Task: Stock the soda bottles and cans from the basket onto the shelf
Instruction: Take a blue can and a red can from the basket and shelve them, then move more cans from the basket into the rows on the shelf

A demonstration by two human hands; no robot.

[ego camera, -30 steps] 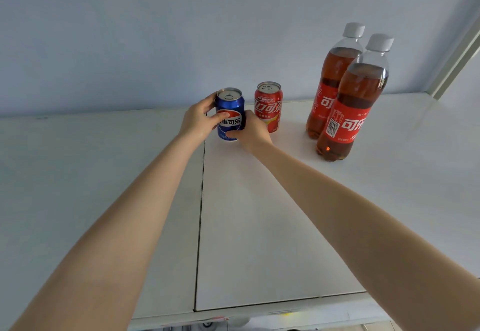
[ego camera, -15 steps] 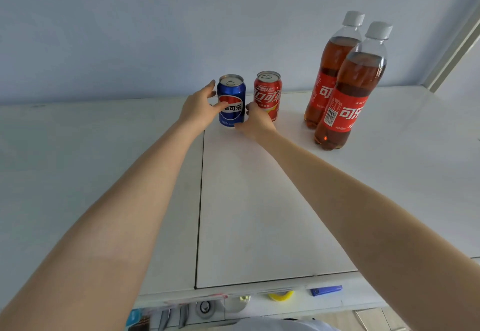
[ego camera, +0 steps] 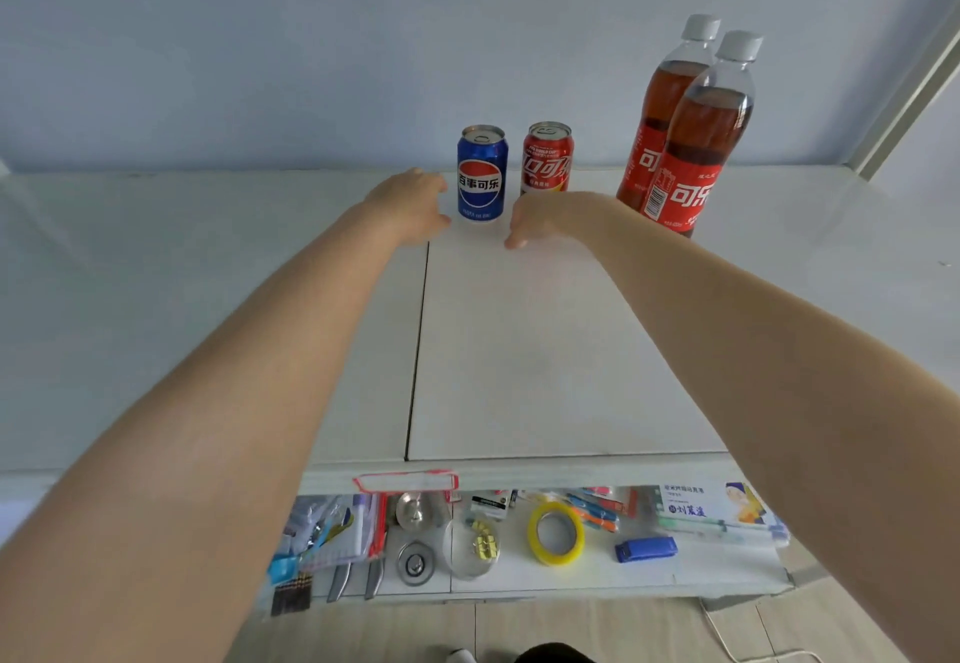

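Standing upright on the white shelf (ego camera: 519, 350) are a blue can (ego camera: 482, 173), a red can (ego camera: 548, 158) just beside it, and a front bottle (ego camera: 693, 153) overlapping a back bottle (ego camera: 657, 106) — four drinks stocked, I'd judge. The left hand (ego camera: 410, 207) and right hand (ego camera: 543, 218) flank the blue can, relaxed, gripping nothing. The basket is out of sight — what remains in it, I cannot tell.

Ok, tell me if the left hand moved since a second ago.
Yes. Against the red can, the left hand has drawn back toward the camera, off the blue can.
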